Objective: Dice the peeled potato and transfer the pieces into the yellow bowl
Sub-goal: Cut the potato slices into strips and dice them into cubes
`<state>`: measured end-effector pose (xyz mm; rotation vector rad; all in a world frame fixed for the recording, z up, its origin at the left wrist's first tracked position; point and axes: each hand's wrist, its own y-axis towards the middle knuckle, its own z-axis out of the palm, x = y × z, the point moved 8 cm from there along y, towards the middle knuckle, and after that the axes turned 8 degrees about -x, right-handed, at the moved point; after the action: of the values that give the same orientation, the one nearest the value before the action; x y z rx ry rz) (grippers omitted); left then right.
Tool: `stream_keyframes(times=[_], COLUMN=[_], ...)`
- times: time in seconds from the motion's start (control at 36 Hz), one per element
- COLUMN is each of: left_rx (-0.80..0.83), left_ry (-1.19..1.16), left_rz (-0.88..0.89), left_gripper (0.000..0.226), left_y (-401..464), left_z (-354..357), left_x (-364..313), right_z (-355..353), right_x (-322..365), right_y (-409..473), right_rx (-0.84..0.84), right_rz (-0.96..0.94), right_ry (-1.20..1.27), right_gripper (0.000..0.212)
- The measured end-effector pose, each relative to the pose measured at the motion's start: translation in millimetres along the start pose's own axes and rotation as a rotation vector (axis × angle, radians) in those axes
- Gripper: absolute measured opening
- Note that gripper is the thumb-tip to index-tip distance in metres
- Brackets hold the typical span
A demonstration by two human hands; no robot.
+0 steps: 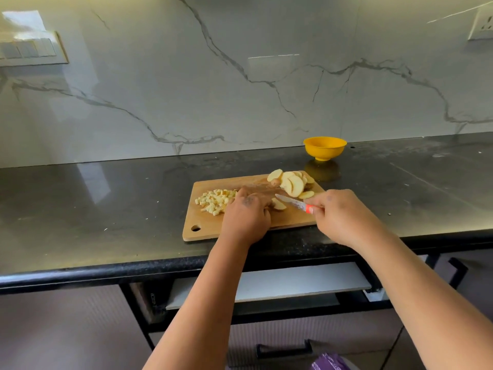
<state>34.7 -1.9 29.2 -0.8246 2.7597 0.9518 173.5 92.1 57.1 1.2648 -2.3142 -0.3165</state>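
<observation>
Potato slices [292, 182] lie stacked and fanned at the far right corner of your wooden cutting board [240, 222], which sits on the dark worktop [106, 204] close to its front edge. On the left part of the board you have a loose heap of small potato cubes [214, 200], pale yellow and spread out flat. One more potato piece [278, 205] lies near the middle of the board, just beside your left hand [246, 214].

Your left hand rests on the board with its back up and its fingers curled down over that middle piece; the fingertips are hidden, so how firmly they press it cannot be told. Your right hand [338, 213] grips the orange handle of a small knife [293, 202], fingers wrapped round it. The blade points left and away from you, its tip near the front of the slice stack and above the board between your two hands. Whether the edge touches the board is not clear.

The yellow bowl [325, 148] stands upright on the worktop behind the board's far right corner, apart from it and near the marble-patterned wall [240, 76]. Its inside cannot be seen from this angle.

Below the worktop edge a pale pull-out shelf [293, 285] shows between your forearms, with dark cabinet handles lower down.
</observation>
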Motion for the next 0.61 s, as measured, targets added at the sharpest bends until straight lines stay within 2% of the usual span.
stream_keyframes(times=[0.14,0.22,0.31,0.36,0.42,0.47,0.61], left_rx=[-0.015,-0.009,0.001,-0.002,0.000,0.002,0.010], left_ry=[-0.007,-0.012,-0.006,-0.005,-0.006,-0.005,0.001], left_rz=[0.003,-0.003,0.007,0.003,-0.006,-0.009,-0.007], left_gripper=[0.037,0.038,0.040,0.040,0.040,0.039,0.040], left_y=[-1,-1,-2,-2,-2,-1,-1], left_z=[0,-1,-1,-1,0,0,0], left_x=[-1,-2,-3,-2,-1,-1,-2], right_z=[-12,-13,-12,-14,-11,-7,-9], right_x=[18,29,34,39,42,41,42], right_y=[10,17,18,20,25,26,27], right_rx=[0.048,0.138,0.152,0.104,0.150,0.248,0.164], right_rz=[0.020,0.063,0.058,0.025,0.040,0.107,0.067], right_ry=[-0.104,-0.235,-0.276,-0.278,-0.300,-0.327,-0.292], right_gripper=[0.017,0.024,0.024,0.020,0.024,0.038,0.032])
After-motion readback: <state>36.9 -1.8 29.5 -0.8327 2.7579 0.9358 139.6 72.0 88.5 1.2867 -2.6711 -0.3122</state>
